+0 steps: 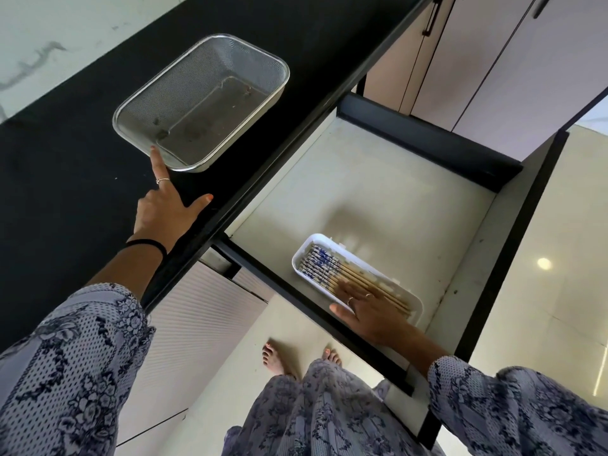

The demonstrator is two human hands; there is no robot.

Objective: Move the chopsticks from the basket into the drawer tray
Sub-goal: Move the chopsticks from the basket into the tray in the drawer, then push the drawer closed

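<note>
Wooden chopsticks (pixel 332 264) partly under right hand (pixel 371 311)

We count one rectangular silver wire-mesh basket (pixel 201 102) up at eleven o'clock on the one black countertop (pixel 65 179). One pulled-out drawer with a pale floor and black walls (pixel 378 192) fills three o'clock, and in it, down toward five o'clock, we have one white oblong plastic tray (pixel 316 240). Inside that tray lies one tight row of wooden chopsticks with blue-and-white patterned tops (pixel 324 263); they sit too close together for us to give an exact figure, roughly ten sticks. Two hands are in play: the left hand (pixel 164 209) at nine o'clock, the right hand (pixel 371 312) at five o'clock.
</note>
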